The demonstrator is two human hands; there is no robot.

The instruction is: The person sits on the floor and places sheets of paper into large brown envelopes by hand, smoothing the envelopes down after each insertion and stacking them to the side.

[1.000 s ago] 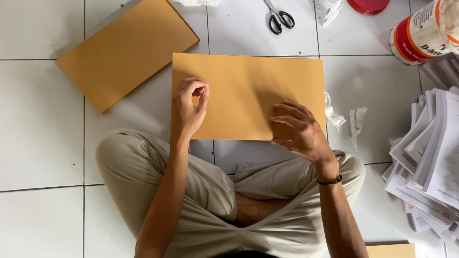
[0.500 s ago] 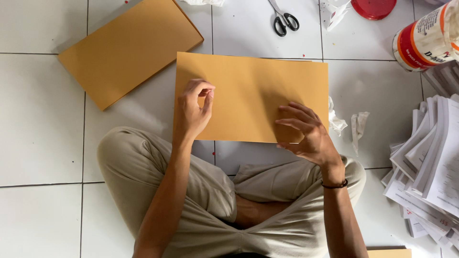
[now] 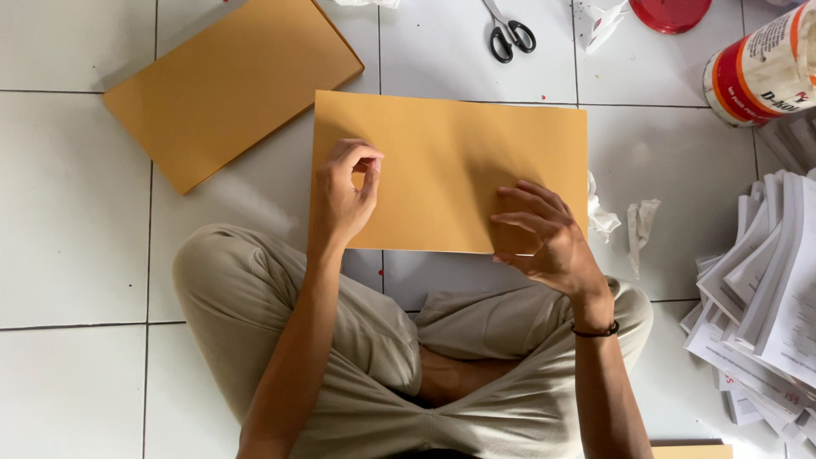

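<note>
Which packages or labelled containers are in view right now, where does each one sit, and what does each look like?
Brown envelope: flat on the tiles under both hands, rectangular, plain.
Envelope stack: upper left, angled, plain brown.
Labelled tub: top right edge, cylindrical, white label with red and orange bands.
Red lid: top edge, round.
No screens or signs.
</note>
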